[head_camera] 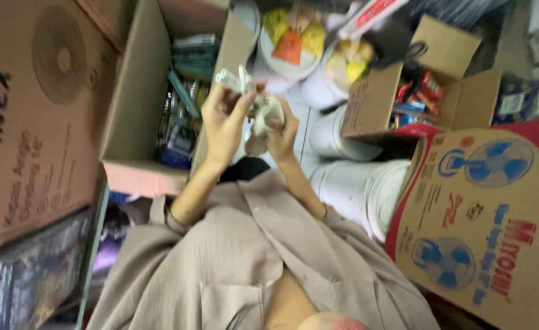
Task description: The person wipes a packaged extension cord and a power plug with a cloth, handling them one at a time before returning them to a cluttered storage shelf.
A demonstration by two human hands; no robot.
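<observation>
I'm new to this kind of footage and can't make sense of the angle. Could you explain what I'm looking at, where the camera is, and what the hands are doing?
There is no machine here, just a person. The single picture comes from a camera worn on the person's head, looking down over their beige shirt at their own two hands. The left hand and right hand are raised together, both gripping a small pale crumpled item, perhaps plastic wrapping; the blur hides what it is. Around them stand goods: an open cardboard box of packaged items on the left, white buckets ahead, a smaller open box with red packets, and large fan cartons on either side.
</observation>
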